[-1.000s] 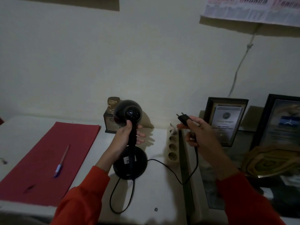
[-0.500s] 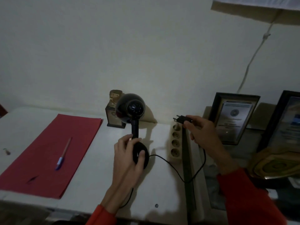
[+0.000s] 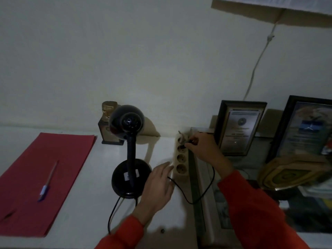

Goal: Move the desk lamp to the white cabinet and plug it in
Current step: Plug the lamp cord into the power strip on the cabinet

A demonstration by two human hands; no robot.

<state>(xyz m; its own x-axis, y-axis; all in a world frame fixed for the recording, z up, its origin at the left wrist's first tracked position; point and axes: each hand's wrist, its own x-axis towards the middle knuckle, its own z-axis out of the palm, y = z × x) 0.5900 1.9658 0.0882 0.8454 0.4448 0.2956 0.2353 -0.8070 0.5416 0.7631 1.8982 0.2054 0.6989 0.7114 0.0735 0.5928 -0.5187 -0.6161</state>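
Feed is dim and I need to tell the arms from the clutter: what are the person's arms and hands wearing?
Both arms wear long orange-red sleeves that end at the wrists. The left hand and the right hand are bare: no gloves. No watch, ring or markings show in this dim picture.

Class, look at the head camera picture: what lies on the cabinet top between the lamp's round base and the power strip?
In the head view, the left hand and a loop of black cord lie between the lamp base and the power strip.
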